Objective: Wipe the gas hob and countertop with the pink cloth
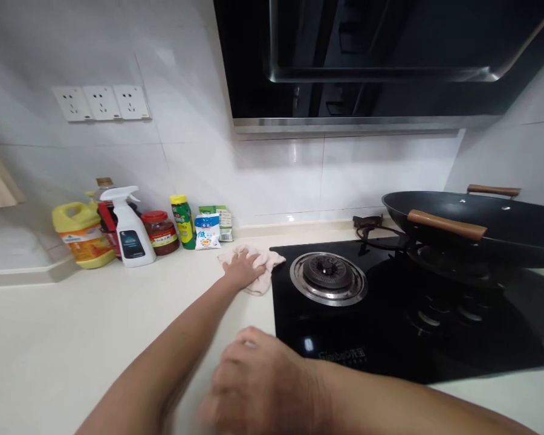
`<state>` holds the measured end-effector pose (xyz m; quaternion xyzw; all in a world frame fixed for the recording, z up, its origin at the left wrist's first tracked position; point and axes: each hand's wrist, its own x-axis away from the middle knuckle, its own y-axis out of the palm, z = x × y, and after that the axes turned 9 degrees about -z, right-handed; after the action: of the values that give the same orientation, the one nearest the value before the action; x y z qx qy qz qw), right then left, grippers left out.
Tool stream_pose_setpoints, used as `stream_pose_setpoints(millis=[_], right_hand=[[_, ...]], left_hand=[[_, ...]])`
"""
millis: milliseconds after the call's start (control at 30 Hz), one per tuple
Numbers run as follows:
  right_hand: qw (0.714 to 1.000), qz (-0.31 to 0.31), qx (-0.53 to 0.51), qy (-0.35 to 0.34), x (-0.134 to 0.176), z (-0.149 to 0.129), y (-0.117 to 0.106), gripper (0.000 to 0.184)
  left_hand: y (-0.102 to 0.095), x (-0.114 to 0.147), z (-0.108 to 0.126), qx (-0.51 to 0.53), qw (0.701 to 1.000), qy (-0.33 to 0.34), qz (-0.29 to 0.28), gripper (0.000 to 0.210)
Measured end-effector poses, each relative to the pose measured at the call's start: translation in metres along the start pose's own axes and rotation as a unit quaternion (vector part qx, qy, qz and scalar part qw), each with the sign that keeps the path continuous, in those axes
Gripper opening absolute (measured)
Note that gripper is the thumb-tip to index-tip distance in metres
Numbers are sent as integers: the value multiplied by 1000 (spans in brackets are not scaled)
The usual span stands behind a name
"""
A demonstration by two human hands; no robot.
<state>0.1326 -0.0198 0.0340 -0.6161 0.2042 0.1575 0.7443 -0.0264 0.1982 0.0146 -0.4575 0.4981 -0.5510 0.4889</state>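
My left hand [242, 270] is stretched forward and holds a pale pink cloth [265, 261] down against the white counter, beside the left edge of the black gas stove [294, 326]. Parts of the cloth spread out around the fingers, and its right corner reaches the stove's edge. Close to the camera, my right hand [265, 386] is curled into a fist above the counter's front part. It is partly smeared by motion, and nothing shows in it. The left burner [329, 275] has no pan support over it.
Along the wall stand a yellow jug [84, 235], a white spray bottle [133, 232], a red-lidded jar [160, 232], a green shaker [184, 223] and a salt packet [207, 231]. A wok [435, 211] with wooden handles sits on the stove's right side. A range hood [367, 96] overhangs it.
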Motion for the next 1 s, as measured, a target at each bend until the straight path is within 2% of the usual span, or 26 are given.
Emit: stream_pose_setpoints(millis=[67,133,233,333,467,600,700,767,867,1000], right_hand=[[999,-4,27,26,4,24,17,4],[996,-15,20,86,10,34,32,4],[990,-24,-4,142,16,34,41,5],[991,8,-11,136,16,28,37,8],[989,64,-1,131,12,22,28,12],[989,68,2,131,11,21,21,15],[984,83,-23,156,10,24,18,15],[980,95,-50,169,9,26,18,15],[978,85,-94,167,8,25,18,15],[971,25,-154,184,9,21,20,25]], left_hand=[[-1,-10,-1,0,1000,-20,2,64],[-1,-10,-1,-2,1000,-24,5,64],[-1,11,-5,-9,1000,-15,8,64],[-1,54,-16,-21,1000,-1,10,60],[5,131,-40,-45,998,28,40,55],[18,211,-63,-52,993,86,66,54],[26,260,-66,-36,988,123,83,54],[28,280,-60,-28,986,142,80,56],[26,281,-44,-11,985,156,75,58],[20,238,-18,77,977,178,91,61]])
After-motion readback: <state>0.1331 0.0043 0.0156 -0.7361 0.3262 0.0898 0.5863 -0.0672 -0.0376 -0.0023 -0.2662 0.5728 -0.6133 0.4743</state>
